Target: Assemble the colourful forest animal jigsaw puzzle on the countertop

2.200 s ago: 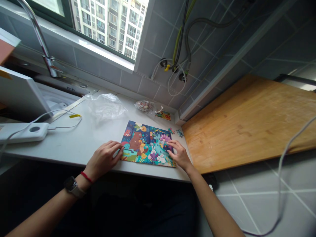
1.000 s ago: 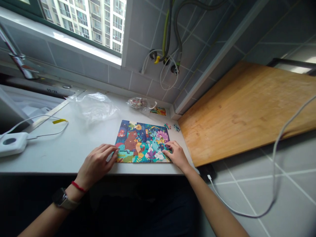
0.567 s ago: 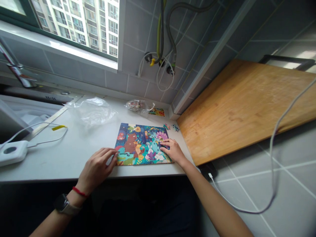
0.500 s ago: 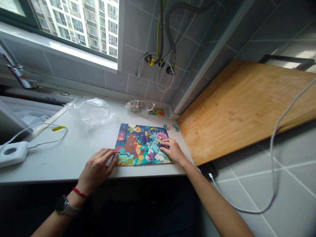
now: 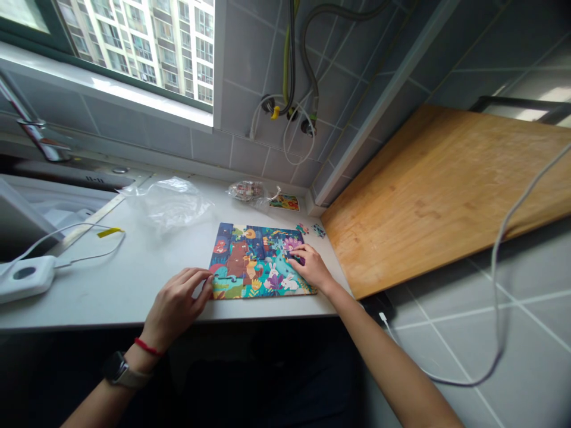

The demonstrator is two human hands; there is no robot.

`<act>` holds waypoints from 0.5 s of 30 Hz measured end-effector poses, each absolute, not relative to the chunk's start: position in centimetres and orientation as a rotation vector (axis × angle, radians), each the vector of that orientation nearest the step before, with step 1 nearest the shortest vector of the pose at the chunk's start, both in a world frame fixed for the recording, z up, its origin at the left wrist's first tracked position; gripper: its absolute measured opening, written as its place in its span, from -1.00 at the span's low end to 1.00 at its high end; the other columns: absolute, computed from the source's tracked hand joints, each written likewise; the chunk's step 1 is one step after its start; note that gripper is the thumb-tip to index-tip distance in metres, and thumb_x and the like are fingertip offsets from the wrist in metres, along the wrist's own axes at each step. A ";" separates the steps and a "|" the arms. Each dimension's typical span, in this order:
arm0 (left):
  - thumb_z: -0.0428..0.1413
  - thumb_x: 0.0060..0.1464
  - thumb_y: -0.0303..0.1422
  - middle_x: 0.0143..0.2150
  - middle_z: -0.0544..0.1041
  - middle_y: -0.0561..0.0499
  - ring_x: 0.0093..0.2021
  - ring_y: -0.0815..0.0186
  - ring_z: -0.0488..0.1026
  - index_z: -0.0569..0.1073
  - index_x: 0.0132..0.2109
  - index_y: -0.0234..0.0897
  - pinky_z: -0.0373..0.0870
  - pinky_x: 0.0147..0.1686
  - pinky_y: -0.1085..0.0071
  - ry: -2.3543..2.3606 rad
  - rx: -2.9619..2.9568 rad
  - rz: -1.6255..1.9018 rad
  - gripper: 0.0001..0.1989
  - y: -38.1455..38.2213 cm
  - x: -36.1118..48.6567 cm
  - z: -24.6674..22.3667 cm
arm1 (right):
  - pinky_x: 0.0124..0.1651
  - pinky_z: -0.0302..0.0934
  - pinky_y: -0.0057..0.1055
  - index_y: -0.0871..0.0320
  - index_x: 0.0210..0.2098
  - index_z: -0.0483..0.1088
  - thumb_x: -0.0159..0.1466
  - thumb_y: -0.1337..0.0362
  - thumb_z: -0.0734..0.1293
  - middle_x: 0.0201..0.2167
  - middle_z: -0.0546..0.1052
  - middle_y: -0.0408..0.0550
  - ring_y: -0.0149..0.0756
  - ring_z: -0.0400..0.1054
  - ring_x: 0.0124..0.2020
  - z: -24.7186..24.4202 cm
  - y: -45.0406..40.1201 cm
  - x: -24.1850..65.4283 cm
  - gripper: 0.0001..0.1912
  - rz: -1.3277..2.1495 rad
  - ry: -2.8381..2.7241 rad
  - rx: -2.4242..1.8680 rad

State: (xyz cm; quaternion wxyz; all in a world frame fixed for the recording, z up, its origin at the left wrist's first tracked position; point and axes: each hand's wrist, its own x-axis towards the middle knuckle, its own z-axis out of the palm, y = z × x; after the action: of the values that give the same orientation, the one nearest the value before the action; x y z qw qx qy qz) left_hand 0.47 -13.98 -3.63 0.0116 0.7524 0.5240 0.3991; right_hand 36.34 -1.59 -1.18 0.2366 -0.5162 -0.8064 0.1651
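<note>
A colourful jigsaw puzzle [image 5: 250, 270] with a bear, white rabbits and a purple peacock lies flat near the counter's front edge. My left hand [image 5: 176, 303] is at its left side, thumb and forefinger closed on the border. Over the puzzle's right part, my right hand [image 5: 312, 267] has its thumb and fingers drawn together at a puzzle piece by the peacock; the fingers partly cover it. Two small groups of loose puzzle pieces [image 5: 318, 230] rest just beyond the upper right corner.
Behind the puzzle lie a crumpled clear plastic bag [image 5: 172, 205], a smaller bag of pieces [image 5: 246, 190] and a picture card [image 5: 284, 202]. A wooden board [image 5: 446, 196] leans at the right. At the left are a white charger [image 5: 27, 278] with a cable and a sink with a faucet [image 5: 44, 139].
My right hand has shifted slightly, its fingers moving a little up and drawing closer together over the peacock area. My left hand stays at the puzzle's left border.
</note>
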 end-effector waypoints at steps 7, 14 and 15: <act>0.04 0.42 -0.33 -0.13 0.60 -0.08 -0.14 0.17 0.56 0.48 -0.11 -0.21 0.45 -0.07 0.24 1.631 2.342 1.243 -0.86 -14.0 0.5 -3.5 | 0.10 0.37 -0.06 0.09 -0.10 0.63 0.17 0.10 0.57 -0.14 0.62 0.10 0.04 0.47 -0.04 -1.7 -2.2 35.6 -0.65 0.250 -2.025 -1.654; 0.04 0.43 -0.32 -0.15 0.60 -0.06 -0.16 0.18 0.56 0.48 -0.11 -0.23 0.45 -0.09 0.26 1.629 2.367 1.248 -0.84 -13.9 0.5 -3.6 | 0.18 0.34 -0.10 0.14 -0.04 0.63 0.18 0.35 0.47 -0.08 0.66 0.09 -0.02 0.50 -0.01 -1.8 -2.2 35.4 -0.67 0.380 -1.997 -1.654; 0.04 0.43 -0.32 -0.15 0.60 -0.06 -0.16 0.19 0.56 0.48 -0.11 -0.23 0.45 -0.10 0.26 1.629 2.367 1.251 -0.84 -13.9 0.5 -3.6 | 0.19 0.34 -0.09 0.14 -0.01 0.62 0.18 0.38 0.45 -0.05 0.66 0.08 -0.02 0.50 0.01 -1.8 -2.2 35.4 -0.64 0.393 -2.008 -1.641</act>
State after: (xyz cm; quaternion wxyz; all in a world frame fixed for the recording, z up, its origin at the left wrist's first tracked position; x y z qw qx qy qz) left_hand 0.46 -13.93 -3.63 0.0039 0.7554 0.5197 0.3991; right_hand 35.42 -2.22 -1.77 0.2566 -0.6047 -0.7399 0.1450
